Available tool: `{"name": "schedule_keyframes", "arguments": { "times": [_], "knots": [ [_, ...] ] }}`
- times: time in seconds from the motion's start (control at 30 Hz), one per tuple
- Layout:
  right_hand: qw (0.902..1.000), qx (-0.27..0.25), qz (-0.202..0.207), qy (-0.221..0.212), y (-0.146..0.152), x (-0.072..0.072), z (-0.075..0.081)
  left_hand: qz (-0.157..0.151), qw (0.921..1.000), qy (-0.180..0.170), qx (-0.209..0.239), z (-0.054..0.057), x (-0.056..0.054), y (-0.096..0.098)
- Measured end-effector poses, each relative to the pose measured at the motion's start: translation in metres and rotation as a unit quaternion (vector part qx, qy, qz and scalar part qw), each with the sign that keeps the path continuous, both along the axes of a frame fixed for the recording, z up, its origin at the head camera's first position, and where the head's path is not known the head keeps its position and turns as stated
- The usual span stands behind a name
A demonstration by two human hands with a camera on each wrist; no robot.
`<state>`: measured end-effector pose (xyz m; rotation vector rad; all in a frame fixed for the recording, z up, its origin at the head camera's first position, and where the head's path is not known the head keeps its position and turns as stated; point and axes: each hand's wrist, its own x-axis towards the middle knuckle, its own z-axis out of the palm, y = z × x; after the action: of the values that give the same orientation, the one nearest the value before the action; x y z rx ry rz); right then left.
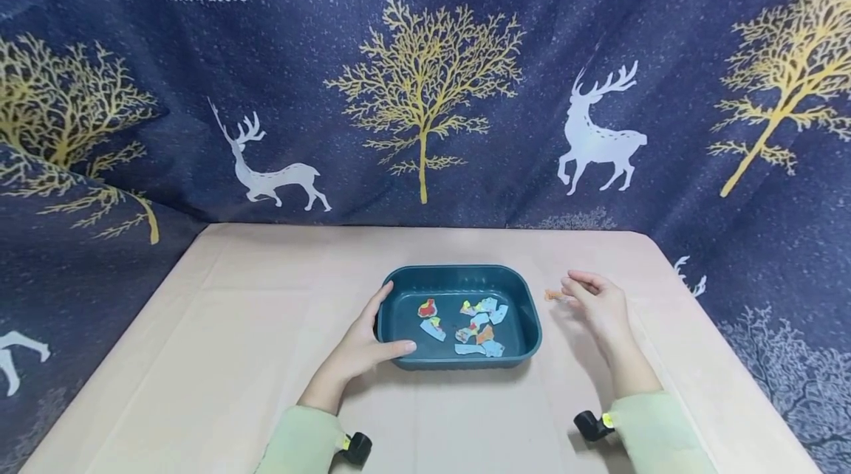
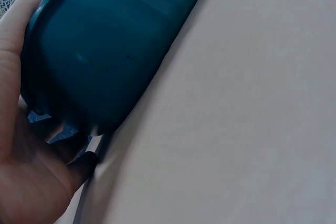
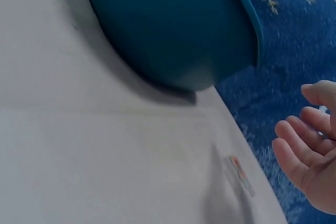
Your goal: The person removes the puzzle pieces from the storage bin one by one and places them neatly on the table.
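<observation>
A dark teal rectangular basin (image 1: 459,363) with rounded corners stands on the table. My left hand (image 1: 362,345) grips its left end, with the thumb over the near rim and the fingers around the outer side. Inside lie several flat, irregular scraps, light blue, orange, yellow and red, among them a red and yellow scrap (image 1: 428,308). To the right of the basin, my right hand (image 1: 601,308) hovers with loosely bent fingers. Near its fingertips, a small orange scrap (image 1: 553,295) is on the table; the right wrist view shows a coloured scrap (image 3: 241,176) lying apart from the hand.
A pale cloth covers the table (image 1: 219,356). Behind it hangs a dark blue curtain (image 1: 459,112) printed with deer and golden trees. Small black devices are worn at the left cuff (image 1: 299,441) and the right cuff (image 1: 658,430).
</observation>
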<state>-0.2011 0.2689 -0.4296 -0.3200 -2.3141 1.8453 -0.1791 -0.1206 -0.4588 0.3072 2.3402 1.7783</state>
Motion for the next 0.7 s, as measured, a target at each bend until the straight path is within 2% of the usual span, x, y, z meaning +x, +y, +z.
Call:
{"name": "schedule_keyframes", "arguments": {
  "times": [0.1, 0.2, 0.5, 0.7],
  "knots": [
    [0.9986, 0.017, 0.048, 0.016, -0.010, 0.001, 0.007, 0.001, 1.0000, 0.000, 0.003, 0.001, 0.000, 0.000],
    [0.9967, 0.027, 0.073, 0.025, -0.022, 0.004, 0.013, 0.002, 1.0000, -0.003, 0.000, 0.002, 0.001, 0.000],
    [0.9930, 0.053, 0.084, 0.064, -0.054, 0.013, 0.025, 0.002, 1.0000, -0.008, -0.005, 0.003, 0.001, 0.000],
    [0.9925, 0.040, 0.104, 0.050, -0.076, 0.015, 0.031, 0.001, 0.9999, -0.011, 0.001, 0.002, 0.001, 0.000]
  ]
}}
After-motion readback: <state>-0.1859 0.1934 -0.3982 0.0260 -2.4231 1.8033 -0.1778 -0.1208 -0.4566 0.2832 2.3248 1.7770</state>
